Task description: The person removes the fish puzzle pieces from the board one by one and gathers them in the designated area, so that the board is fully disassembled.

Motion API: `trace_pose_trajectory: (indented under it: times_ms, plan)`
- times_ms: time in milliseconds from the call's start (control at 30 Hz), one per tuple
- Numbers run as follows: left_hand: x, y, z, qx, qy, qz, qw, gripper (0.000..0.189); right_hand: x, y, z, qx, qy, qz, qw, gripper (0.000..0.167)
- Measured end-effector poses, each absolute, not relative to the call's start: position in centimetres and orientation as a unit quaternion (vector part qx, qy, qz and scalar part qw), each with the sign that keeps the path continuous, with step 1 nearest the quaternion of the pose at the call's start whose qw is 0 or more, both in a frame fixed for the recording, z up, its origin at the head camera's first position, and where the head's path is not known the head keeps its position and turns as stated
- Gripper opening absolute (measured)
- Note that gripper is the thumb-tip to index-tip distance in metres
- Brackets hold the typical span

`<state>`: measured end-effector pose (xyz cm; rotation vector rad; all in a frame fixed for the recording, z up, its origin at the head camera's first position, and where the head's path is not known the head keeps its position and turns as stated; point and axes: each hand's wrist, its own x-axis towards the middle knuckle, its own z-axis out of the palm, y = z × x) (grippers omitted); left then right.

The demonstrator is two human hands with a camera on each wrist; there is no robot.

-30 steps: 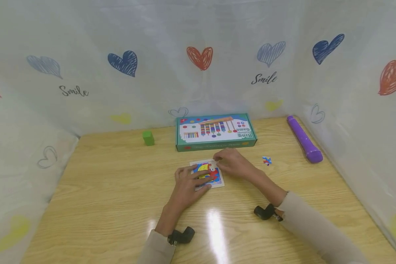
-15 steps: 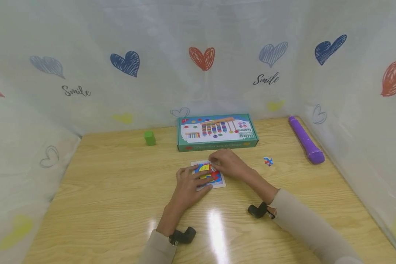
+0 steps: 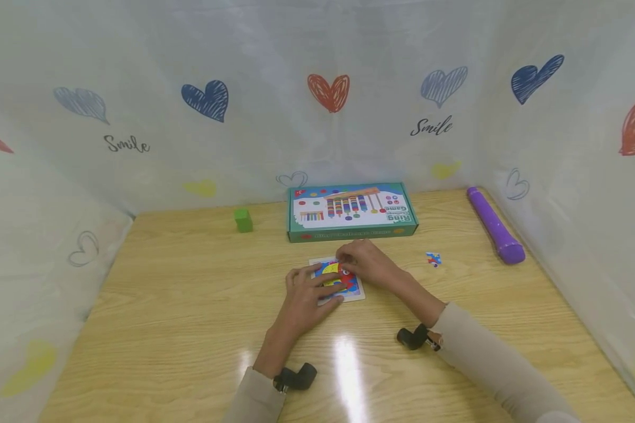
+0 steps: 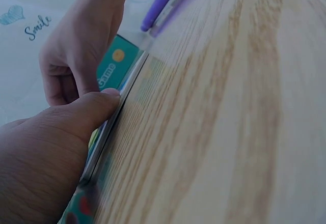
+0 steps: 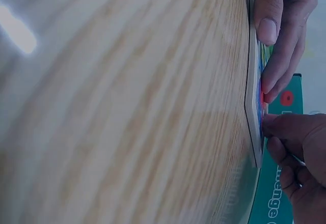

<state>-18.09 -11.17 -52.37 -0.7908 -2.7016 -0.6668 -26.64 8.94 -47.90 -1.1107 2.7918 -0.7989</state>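
Note:
A small square jigsaw puzzle (image 3: 357,296) with a pale frame and a red, yellow and blue picture lies flat on the table in the head view. My left hand (image 3: 303,296) rests across its left side, fingers spread over the picture. At the upper right corner, my right hand (image 3: 369,263) has thumb and fingers curled together on a puzzle piece, mostly covered by the fingertips. The right wrist view shows the right thumb (image 5: 285,126) right at the tray's surface, beside the left fingers. A loose puzzle piece (image 3: 433,259) lies on the table to the right.
Behind the hands is a green Ring Game box (image 3: 352,212). A green block (image 3: 243,220) stands left of it, and a purple toy microphone (image 3: 494,226) lies along the right edge. White sheeting (image 3: 254,135) printed with hearts encloses the wooden table (image 3: 190,329).
My right fingertips have moved slightly left and down onto the corner. A pale gap in the picture there now shows red with an eye. The left hand stays in place.

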Motion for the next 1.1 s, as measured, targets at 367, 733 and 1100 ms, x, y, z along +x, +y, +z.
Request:
trace_pose_trajectory:
  times_ms: [367,733,1100]
  plan:
    - [-18.0,-11.1,-52.3,-0.273,-0.926,-0.224,0.131,0.03,-27.1,9.1,-48.5,-0.354,0.896,-0.267,0.023,0.015]
    - [-18.1,-11.1,-52.1,-0.27,-0.93,-0.223,0.115,0.031,-26.8,9.5,-47.8,-0.344,0.897,-0.276,0.004,0.014]
    - [-18.1,-11.1,-52.1,-0.273,-0.928,-0.221,0.121,0.03,-26.3,11.3,-46.9,-0.339,0.9,-0.271,-0.024,0.012]
